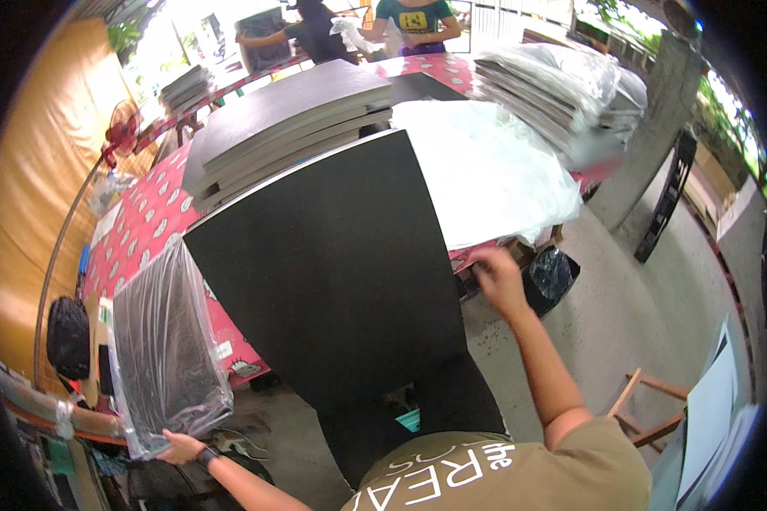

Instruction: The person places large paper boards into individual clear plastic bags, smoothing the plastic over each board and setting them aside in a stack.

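Orange curtain (38, 196) left; pink-patterned table (151, 223); grey concrete floor (592, 294), pillar (656, 123) right; bright daylight (209, 34) beyond.

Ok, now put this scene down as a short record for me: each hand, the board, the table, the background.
Left hand: at the lower end of the wrapped panel, holding it
Right hand: by the right edge of the black board, fingers bent; grip unclear
Board: large, flat, its far edge by the panel stack
Table: pink patterned cloth; white sheeting and plastic-covered stack toward the right
Background: two people; red fan at left
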`<state>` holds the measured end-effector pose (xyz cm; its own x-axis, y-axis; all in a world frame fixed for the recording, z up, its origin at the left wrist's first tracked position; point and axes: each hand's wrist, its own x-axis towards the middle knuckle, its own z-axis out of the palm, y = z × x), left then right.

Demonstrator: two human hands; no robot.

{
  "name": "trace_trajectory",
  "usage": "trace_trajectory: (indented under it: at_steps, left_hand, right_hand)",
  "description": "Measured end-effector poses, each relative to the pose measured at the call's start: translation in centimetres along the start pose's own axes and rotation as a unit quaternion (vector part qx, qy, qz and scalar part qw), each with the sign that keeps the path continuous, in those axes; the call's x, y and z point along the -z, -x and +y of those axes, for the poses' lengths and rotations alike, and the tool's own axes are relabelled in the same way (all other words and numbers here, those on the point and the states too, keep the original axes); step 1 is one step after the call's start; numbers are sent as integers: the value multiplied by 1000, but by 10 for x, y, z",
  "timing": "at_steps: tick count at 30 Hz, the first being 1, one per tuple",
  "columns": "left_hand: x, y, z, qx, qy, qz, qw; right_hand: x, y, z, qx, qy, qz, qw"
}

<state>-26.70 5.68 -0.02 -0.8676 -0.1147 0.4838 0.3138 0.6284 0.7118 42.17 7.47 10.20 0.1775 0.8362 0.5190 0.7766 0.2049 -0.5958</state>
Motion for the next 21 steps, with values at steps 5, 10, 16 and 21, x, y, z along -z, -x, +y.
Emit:
trace_trajectory:
  at_steps: [5, 10, 16, 21]
  left_hand:
    - [60, 73, 20, -182, 105, 12, 978]
    - [103, 108, 54, -225, 152, -52, 961]
    - [165, 156, 149, -256, 347, -242, 869]
    - [214, 246, 213, -408, 382, -692, 456]
  right_hand:
    - [11, -55, 66, 7, 149, 258, 955]
    - [42, -103, 126, -201, 235, 234, 922]
    - [53, -89, 62, 0, -15, 276, 961]
    - [-11, 12, -57, 81, -104, -629, 766]
